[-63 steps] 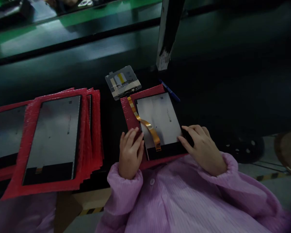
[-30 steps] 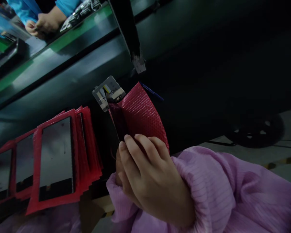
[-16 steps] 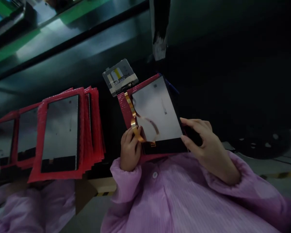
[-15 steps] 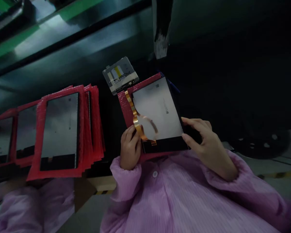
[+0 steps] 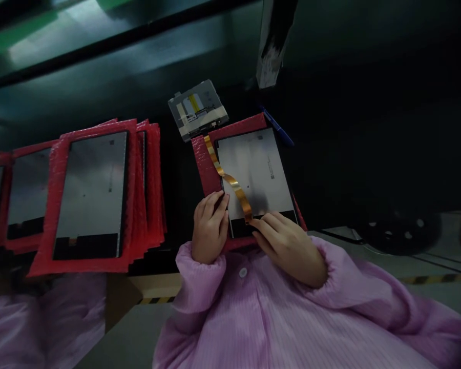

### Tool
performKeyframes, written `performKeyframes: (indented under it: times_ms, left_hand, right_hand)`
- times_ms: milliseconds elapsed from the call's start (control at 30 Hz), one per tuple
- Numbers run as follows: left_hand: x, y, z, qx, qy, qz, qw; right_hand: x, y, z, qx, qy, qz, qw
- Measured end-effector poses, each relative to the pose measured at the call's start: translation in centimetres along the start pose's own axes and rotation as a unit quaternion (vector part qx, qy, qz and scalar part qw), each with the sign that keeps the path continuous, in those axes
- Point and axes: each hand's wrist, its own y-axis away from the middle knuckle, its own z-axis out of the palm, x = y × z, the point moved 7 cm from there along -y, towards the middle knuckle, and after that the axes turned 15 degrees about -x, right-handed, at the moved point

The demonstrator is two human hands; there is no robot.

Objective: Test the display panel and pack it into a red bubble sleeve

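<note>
A grey display panel [image 5: 259, 171] lies flat on a red bubble-wrap sheet [image 5: 205, 166] on the dark bench in front of me. An orange flex cable [image 5: 226, 177] runs from the panel's near end up to a small grey circuit board [image 5: 197, 108] at the back. My left hand [image 5: 209, 228] rests on the panel's near left edge, fingers on the red wrap. My right hand [image 5: 286, 246] lies at the panel's near edge, fingertips touching the cable's lower end on the black strip.
A stack of red-wrapped panels [image 5: 96, 192] lies to the left, with more further left [image 5: 21, 197]. A blue pen [image 5: 278, 128] sits beside the panel's far right corner. A dark post [image 5: 272, 43] stands behind. A black round base [image 5: 395, 230] is on the floor right.
The panel, held tilted up in both hands half a second ago, now lies flat. My right hand has moved from the panel's right edge to the cable's lower end.
</note>
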Motion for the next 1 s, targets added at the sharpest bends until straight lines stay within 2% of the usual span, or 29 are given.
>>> performKeyframes:
  times_ms: [267, 500, 700, 867, 1000]
  left_hand:
    - [0.1, -0.1, -0.1, -0.002, 0.005, -0.001, 1.000]
    - [0.3, -0.1, -0.2, -0.009, 0.010, -0.012, 1.000]
    - [0.1, -0.2, -0.3, -0.017, 0.019, -0.020, 0.999]
    - [0.0, -0.1, -0.4, -0.010, 0.018, -0.018, 1.000]
    - [0.0, -0.1, -0.4, -0.001, 0.010, -0.015, 1.000]
  right_hand:
    - [0.0, -1.4, 1.1, -0.055, 0.065, 0.053, 0.995]
    - [1.3, -1.7, 1.3, -0.053, -0.006, 0.106, 0.993]
    - [2.0, -1.5, 1.6, -0.043, -0.037, 0.087, 0.995]
    - [1.7, -1.3, 1.2, -0.026, 0.006, 0.064, 0.998]
    - [1.4, -1.1, 1.1, -0.016, 0.021, 0.019, 0.999]
